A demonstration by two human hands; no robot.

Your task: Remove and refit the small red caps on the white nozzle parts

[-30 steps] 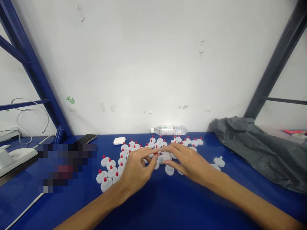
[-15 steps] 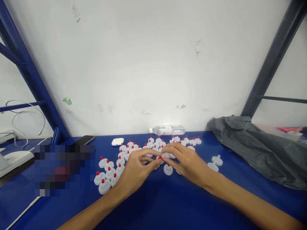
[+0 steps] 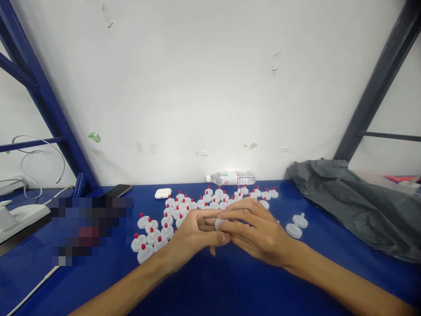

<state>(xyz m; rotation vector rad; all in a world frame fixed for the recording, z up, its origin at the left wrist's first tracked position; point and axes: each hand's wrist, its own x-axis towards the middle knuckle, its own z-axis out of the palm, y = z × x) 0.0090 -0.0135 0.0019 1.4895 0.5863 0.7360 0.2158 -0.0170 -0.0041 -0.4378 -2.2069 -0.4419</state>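
Several small white plastic discs with red caps (image 3: 154, 235) lie in rows on the blue table (image 3: 210, 281). My left hand (image 3: 194, 239) and my right hand (image 3: 259, 232) meet just above the table in front of the rows. Between their fingertips they pinch one white disc (image 3: 219, 224); a bit of red shows under it. Both hands have their fingers closed round that piece. Two white discs without red caps (image 3: 296, 224) lie to the right of my right hand.
A clear water bottle (image 3: 232, 178) lies on its side by the white wall. A white earbud case (image 3: 163, 193) and a dark phone (image 3: 117, 190) sit at the back left. A crumpled grey plastic bag (image 3: 355, 206) fills the right side. White cables and a device (image 3: 19, 215) are far left.
My hands have drawn back from the rows toward me and lifted a white disc clear; the fingers now close together on it.
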